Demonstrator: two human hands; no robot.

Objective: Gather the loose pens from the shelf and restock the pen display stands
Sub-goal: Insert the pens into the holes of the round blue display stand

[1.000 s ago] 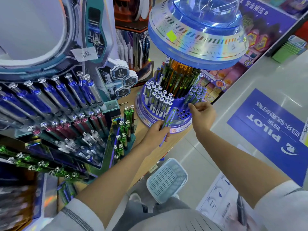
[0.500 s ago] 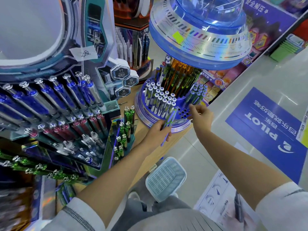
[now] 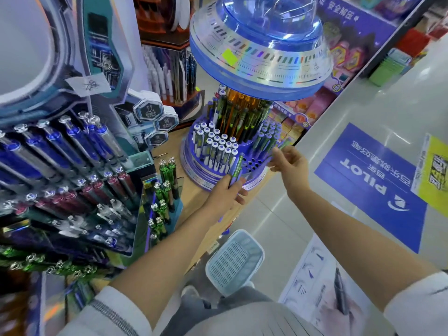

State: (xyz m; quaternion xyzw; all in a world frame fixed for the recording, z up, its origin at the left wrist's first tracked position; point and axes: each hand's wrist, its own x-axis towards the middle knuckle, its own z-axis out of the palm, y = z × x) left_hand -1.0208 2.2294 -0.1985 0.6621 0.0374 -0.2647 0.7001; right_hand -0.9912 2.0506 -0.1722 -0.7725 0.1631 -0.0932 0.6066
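A round blue pen stand (image 3: 194,163) with a domed top sits at the shelf corner, holding rows of white-capped pens (image 3: 218,146) and several empty holes (image 3: 252,163) at its front right. My left hand (image 3: 224,194) grips a small bunch of blue and green pens (image 3: 235,169) against the stand's front rim. My right hand (image 3: 289,163) is at the stand's right side and pinches a single pen (image 3: 282,145) lifted over the pens there.
A tiered display of blue, red and green pens (image 3: 72,170) fills the left. A light blue plastic basket (image 3: 234,261) sits on the floor below the wooden shelf (image 3: 194,202). A blue PILOT floor sticker (image 3: 371,183) lies to the right.
My right hand has shifted slightly up and right along the stand, now lifting a pen. My left hand keeps the bunch at the rim.
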